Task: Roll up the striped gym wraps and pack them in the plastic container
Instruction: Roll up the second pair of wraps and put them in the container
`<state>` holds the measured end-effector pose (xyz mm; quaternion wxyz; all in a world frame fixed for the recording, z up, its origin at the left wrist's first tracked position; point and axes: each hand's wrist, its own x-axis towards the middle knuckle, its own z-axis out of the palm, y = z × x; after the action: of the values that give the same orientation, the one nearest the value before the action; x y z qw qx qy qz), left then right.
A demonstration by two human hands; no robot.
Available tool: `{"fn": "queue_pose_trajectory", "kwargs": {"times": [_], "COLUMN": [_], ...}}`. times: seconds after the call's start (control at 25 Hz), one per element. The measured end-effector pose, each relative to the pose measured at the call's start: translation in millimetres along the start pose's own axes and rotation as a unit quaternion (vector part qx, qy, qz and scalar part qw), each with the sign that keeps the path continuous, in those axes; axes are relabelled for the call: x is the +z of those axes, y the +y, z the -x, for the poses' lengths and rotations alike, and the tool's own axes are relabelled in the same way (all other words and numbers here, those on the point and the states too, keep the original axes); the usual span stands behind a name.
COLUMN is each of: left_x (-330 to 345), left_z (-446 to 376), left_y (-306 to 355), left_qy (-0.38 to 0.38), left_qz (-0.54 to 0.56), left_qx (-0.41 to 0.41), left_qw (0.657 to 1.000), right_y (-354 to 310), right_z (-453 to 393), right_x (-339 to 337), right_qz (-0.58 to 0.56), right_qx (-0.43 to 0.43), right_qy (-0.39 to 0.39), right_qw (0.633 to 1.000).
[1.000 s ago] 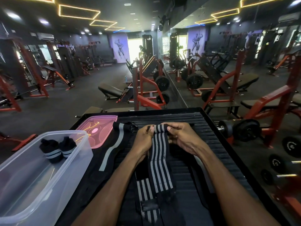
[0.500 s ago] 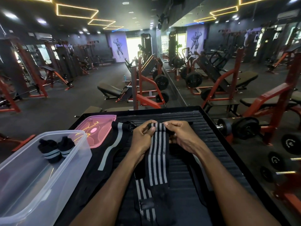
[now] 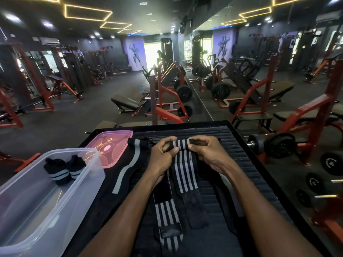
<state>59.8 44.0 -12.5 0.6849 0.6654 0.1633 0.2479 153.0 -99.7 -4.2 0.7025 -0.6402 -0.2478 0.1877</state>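
Presently we see both hands working at the far end of a long black elastic gym wrap with grey lengthwise stripes [image 3: 182, 173], which lies flat on the dark ribbed tabletop [image 3: 239, 151] and runs from the hands back towards the body. The left hand [image 3: 163, 154] pinches the left side of the started roll, its fingers [image 3: 168, 143] curled over the top; the right hand [image 3: 207, 153] does the same on the right side, thumb and fingers clamped on the fabric. Both forearms reach forward, roughly parallel, wrists low near the tabletop, palms turned down and inward.

We judge the wrap to be light, soft and limp, somewhat springy, so the roll would loosen if released; the sensible hold is at both edges of the rolled end, with tension kept along the strip. A darker patch near the close end may be a fastening strip, though we cannot tell for sure.

A second striped black wrap [image 3: 168, 219] lies unrolled just left of the first, partly under the left forearm. To the left stands a clear rectangular plastic container [image 3: 55, 210], open, with two rolled black wraps with pale bands [image 3: 63, 168] at its far end. Its pink translucent lid [image 3: 111, 145] lies beyond it, beside a black cloth with a grey curved band [image 3: 128, 164].
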Motion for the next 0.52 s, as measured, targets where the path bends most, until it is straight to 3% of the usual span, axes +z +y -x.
{"fn": "queue_pose_trajectory", "kwargs": {"times": [0.16,0.44,0.52], "left_x": [1.6,2.5,3.5], "left_z": [0.1,-0.3,1.4], "left_y": [-1.8,-5.7,-3.0], "left_qy": [-0.039,-0.031,-0.041], "left_qz": [0.055,0.003,0.018], "left_qx": [-0.042,0.011,0.004], "left_qw": [0.997,0.999,0.999], "right_y": [-0.1,-0.8,-0.2], "right_z": [0.9,0.7,1.4], "right_x": [0.1,2.2,3.8], "right_qz": [-0.006,-0.006,0.022], "right_qx": [-0.032,0.012,-0.016], "right_qy": [-0.001,-0.019,0.005], "right_qw": [0.999,1.000,1.000]}}
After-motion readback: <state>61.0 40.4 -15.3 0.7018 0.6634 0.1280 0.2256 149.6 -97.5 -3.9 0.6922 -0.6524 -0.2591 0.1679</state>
